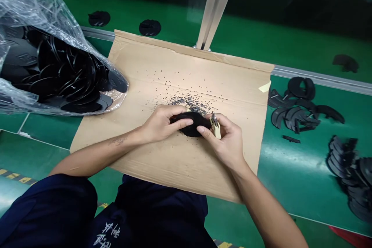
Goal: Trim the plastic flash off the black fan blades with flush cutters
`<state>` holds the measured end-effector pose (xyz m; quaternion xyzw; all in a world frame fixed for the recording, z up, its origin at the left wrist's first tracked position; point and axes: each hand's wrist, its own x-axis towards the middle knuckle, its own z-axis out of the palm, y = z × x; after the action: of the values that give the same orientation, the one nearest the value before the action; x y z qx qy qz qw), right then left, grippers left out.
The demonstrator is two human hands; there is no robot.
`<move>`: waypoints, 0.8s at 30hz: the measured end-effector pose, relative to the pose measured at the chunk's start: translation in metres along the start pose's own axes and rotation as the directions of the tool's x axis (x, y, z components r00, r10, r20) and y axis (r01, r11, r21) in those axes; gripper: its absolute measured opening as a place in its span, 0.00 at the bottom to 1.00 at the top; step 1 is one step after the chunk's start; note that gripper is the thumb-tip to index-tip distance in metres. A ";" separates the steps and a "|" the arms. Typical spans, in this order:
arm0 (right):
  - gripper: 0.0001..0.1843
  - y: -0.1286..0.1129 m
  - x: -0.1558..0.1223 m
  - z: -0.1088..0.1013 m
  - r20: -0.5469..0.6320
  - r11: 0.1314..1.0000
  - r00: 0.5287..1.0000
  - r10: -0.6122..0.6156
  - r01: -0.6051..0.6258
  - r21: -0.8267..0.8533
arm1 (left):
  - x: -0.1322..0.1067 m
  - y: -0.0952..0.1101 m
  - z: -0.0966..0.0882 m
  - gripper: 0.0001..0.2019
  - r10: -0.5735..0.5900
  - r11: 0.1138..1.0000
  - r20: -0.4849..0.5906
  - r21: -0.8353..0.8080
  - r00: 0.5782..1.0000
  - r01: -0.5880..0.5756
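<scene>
Over the cardboard sheet, a round black plastic disc (190,128) is held between both hands. My left hand (162,124) grips its left side, thumb on top and fingers curled underneath. My right hand (228,139) is closed around small nippers (216,126) with cream handles, their metal jaws pointing up and away. The thumb of that hand also presses on the disc's right edge. Just beyond the disc, many tiny black plastic bits (188,102) lie scattered. The fingers under the disc and part of the nippers' handles are hidden.
A clear plastic bag (43,4) full of black discs (64,73) lies on the left. The cardboard (162,166) covers the middle of the green table (286,174). Black curved pieces (299,112) and stacked parts (348,178) sit at right. A metal post (216,7) rises behind.
</scene>
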<state>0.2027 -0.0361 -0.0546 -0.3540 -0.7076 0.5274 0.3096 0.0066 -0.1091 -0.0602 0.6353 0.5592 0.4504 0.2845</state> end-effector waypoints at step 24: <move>0.04 0.002 -0.007 0.001 0.037 0.936 0.940 -0.340 0.342 -0.087 | -0.007 0.009 -0.001 0.08 0.420 0.907 -0.150 0.104 0.895 -0.408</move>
<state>0.2062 -0.0424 -0.0570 -0.2342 -0.7852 0.4363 0.3719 0.0096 -0.1177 -0.0535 0.7088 0.4485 0.5330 0.1114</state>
